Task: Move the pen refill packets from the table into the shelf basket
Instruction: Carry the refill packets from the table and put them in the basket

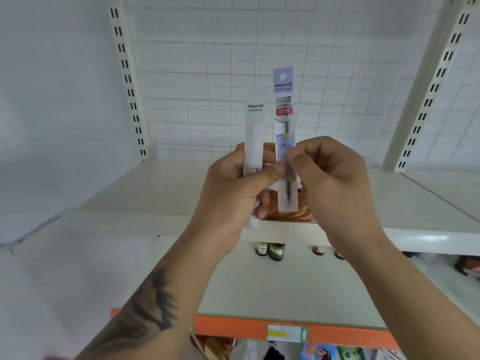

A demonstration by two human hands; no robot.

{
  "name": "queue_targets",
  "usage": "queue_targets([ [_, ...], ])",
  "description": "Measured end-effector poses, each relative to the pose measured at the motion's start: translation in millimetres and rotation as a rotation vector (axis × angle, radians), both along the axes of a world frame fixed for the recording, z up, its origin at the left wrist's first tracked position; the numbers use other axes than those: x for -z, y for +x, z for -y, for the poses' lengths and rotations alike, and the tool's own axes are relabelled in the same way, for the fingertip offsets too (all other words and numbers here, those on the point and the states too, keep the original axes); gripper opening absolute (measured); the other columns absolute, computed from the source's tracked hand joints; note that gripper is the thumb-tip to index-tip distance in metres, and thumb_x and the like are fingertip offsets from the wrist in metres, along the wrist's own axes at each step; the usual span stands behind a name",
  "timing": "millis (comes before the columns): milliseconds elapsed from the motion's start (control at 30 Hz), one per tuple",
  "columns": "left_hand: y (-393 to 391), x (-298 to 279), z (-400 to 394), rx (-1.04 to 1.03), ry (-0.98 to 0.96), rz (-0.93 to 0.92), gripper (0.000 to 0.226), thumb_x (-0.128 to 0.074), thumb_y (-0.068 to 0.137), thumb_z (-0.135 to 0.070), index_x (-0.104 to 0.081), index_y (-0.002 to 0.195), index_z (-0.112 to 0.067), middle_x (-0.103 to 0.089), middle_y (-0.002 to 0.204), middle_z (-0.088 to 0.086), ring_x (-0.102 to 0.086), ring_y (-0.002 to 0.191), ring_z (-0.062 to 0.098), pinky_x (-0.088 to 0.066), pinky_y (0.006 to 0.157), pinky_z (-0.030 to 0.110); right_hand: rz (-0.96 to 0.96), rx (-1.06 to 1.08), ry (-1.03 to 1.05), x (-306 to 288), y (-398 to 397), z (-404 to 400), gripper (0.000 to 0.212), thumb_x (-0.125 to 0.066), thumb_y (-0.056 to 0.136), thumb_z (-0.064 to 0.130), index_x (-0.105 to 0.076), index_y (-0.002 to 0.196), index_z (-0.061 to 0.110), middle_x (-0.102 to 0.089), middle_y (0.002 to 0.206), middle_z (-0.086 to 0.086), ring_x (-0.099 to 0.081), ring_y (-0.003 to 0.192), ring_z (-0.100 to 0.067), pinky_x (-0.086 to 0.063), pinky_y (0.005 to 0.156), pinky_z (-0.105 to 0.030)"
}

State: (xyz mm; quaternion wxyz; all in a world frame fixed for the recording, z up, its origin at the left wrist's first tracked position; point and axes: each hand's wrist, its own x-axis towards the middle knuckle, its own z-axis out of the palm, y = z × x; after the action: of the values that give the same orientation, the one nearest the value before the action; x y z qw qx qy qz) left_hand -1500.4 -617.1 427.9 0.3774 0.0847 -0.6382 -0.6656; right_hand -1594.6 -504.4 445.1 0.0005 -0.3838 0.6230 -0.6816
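Hands raised before the shelf, each with a pen refill packet.

The left hand [235, 188] has its fingers curled round a white packet [254, 141], which stands upright with its lower end poking out beneath the palm. The right hand [327, 178] pinches a purple-topped packet [283, 105] between thumb and forefinger, also upright, just beside the white one; the left thumb reaches across and touches it too. Behind both hands sits the wicker basket [291, 214] on the white shelf [155, 188], near its front edge, mostly hidden by the packets and fingers. Both packets are held above and in front of the basket, not inside it. Small dark bottles [270, 250] stand on the lower shelf under it, and an orange edge strip [233, 326] runs along the shelf nearest the person.
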Motion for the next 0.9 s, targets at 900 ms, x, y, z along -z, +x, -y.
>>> queue_targets([
  [900, 1.0, 13.2, 1.5, 0.086, 0.313, 0.073, 0.048, -0.046, 0.105, -0.050, -0.075, 0.089, -0.015, -0.064, 0.074, 0.010, -0.040, 0.051, 0.019, -0.027, 0.052, 0.028, -0.528, 0.316, 0.004, 36.1, 11.8, 7.0, 0.007, -0.070, 0.093, 0.017, -0.069, 0.088, 0.022, -0.055, 0.062, 0.013, -0.055, 0.061, -0.009, -0.045, 0.058, -0.024],
])
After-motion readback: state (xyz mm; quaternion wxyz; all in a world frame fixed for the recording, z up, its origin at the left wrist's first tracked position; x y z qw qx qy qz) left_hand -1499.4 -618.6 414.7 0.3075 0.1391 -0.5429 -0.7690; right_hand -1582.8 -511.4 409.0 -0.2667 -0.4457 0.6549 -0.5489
